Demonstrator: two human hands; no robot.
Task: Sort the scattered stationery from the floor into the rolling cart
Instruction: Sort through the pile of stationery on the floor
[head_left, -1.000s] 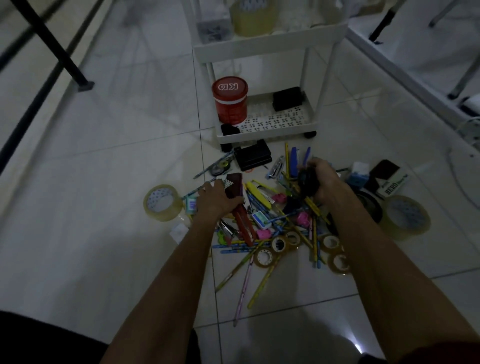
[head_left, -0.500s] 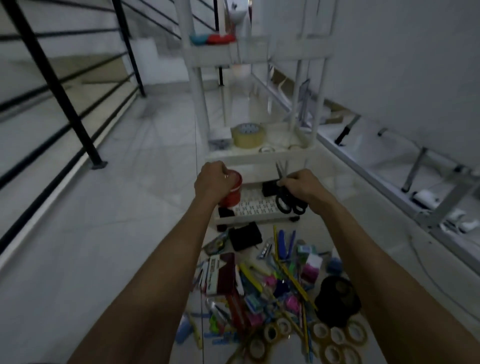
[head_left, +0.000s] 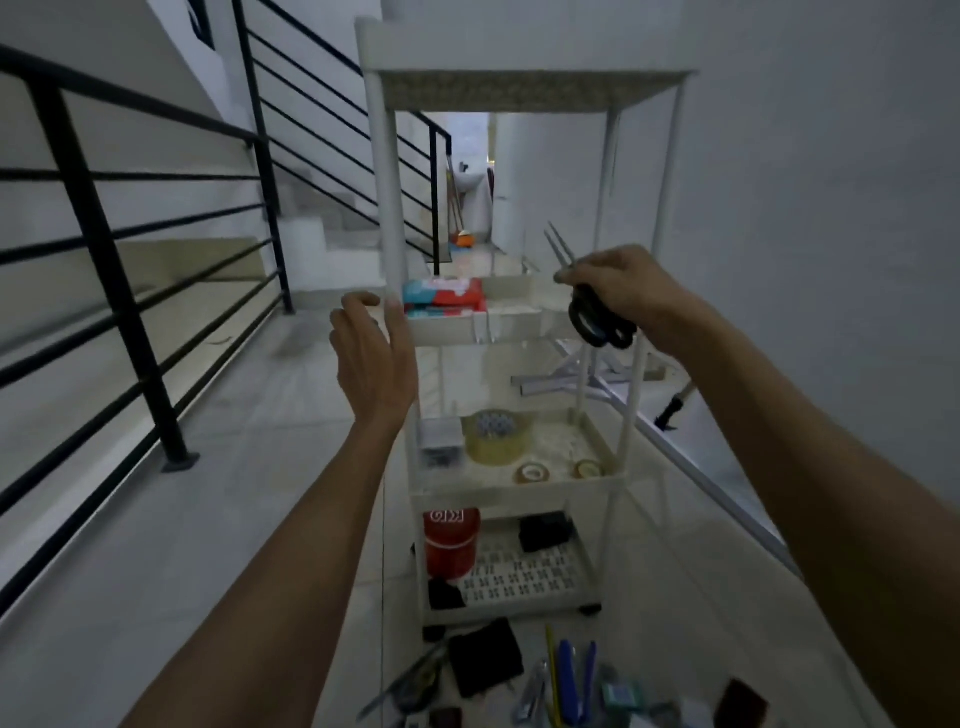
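Hands: right hand grips black-handled scissors, now lifted from the floor pile to the rolling cart's upper tray, blades up. Left hand open, empty, beside the post. Shelving pending.

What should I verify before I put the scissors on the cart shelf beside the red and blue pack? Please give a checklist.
1. Right hand grips the scissors: ok, fingers curled round them above the handles.
2. Blades shut: not ok, the tips look slightly parted.
3. Bare room on the shelf right of the pack: ok.
4. Left hand clear of the blades: ok, open, beside the cart post.
5. Cart steadied: cannot tell whether the left hand touches the post.
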